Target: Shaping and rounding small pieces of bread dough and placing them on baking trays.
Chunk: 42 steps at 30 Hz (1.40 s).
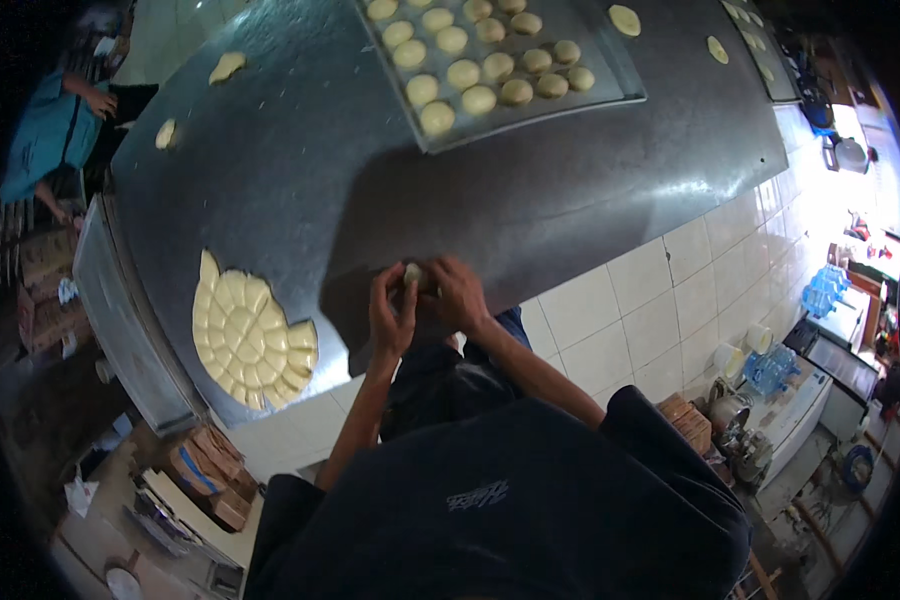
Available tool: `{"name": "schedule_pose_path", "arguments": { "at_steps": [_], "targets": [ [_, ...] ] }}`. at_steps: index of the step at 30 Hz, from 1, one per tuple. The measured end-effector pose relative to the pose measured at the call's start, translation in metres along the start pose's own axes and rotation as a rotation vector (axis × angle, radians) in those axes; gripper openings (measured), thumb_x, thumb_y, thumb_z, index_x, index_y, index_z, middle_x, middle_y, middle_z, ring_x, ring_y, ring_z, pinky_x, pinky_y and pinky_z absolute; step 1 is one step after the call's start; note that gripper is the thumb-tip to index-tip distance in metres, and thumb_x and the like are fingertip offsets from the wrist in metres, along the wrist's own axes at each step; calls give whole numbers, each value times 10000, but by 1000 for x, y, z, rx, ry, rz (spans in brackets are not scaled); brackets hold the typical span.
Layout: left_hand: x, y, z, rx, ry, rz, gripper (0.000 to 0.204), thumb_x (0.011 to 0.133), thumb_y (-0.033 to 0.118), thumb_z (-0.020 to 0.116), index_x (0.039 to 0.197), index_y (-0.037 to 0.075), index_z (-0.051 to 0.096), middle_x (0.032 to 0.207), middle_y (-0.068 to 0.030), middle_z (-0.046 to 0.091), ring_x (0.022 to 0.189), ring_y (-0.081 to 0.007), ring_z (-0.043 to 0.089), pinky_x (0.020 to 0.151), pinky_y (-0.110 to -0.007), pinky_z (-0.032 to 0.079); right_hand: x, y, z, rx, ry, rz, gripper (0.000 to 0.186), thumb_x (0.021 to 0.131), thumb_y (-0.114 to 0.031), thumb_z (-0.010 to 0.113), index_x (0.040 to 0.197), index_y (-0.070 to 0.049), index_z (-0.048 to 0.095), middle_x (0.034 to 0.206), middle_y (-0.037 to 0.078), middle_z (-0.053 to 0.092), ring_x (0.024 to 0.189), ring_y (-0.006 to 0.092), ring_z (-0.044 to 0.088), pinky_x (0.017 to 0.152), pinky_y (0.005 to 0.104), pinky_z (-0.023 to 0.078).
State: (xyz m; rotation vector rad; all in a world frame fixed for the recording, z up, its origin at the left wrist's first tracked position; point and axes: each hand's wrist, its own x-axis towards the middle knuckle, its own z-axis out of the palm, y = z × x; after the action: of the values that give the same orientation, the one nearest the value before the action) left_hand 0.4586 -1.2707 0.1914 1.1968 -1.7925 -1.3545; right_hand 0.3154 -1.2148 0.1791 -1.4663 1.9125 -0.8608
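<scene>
Between my two hands, at the near edge of the metal table [270, 180], is a small piece of dough [413, 273]. My left hand [394, 308] pinches it from the left, thumb and fingers close together. My right hand [456, 293] curls round its other side, its fingers partly hiding the dough. Left of my hands lies a flat round of pale dough [245, 335], scored into many pieces, with a gap in its right side. Beyond my hands, a metal tray [530, 118] holds several rows of round dough balls [478, 99].
Loose dough scraps [227, 67] lie at the far left, with flat dough pieces [625, 20] at the far right. Another tray [760, 45] stands at the right corner. A person in teal [55, 135] is beyond the left edge. Cardboard boxes [210, 470] and blue water bottles [770, 370] stand around.
</scene>
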Motion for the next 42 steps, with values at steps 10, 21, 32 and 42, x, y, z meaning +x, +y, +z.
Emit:
{"name": "schedule_pose_path", "arguments": {
  "at_steps": [10, 21, 32, 42],
  "targets": [
    [19, -33, 20, 590, 266, 69, 152, 871, 141, 627, 892, 23, 534, 785, -124, 502, 721, -290, 497, 653, -379, 413, 146, 104, -240, -104, 755, 109, 439, 680, -162, 822, 1051, -57, 611, 919, 87, 580, 745, 244, 550, 666, 357, 471],
    [26, -27, 26, 724, 345, 33, 184, 826, 113, 640, 744, 67, 482, 700, -124, 472, 694, -326, 458, 634, -435, 373, 229, 157, -282, -387, 822, 288, 490, 713, -259, 775, 1110, -71, 557, 1043, 167, 534, 1010, 370, 526, 839, 461, 441],
    [-14, -7, -18, 347, 402, -122, 293, 791, 74, 658, 1038, 13, 512, 960, -155, 516, 879, -293, 517, 775, -381, 438, 191, 8, -126, 167, 273, 127, 323, 800, -137, 725, 1056, -24, 563, 986, 115, 602, 873, 225, 590, 787, 349, 471],
    [-113, -30, -134, 940, 420, -339, 574, 808, 249, 688, 1282, 48, 434, 1263, -157, 431, 1149, -367, 389, 962, -506, 267, 60, -154, 162, 201, -751, 74, 428, 774, -236, 700, 1072, -14, 489, 946, 208, 590, 951, 353, 586, 844, 444, 476]
  ]
}}
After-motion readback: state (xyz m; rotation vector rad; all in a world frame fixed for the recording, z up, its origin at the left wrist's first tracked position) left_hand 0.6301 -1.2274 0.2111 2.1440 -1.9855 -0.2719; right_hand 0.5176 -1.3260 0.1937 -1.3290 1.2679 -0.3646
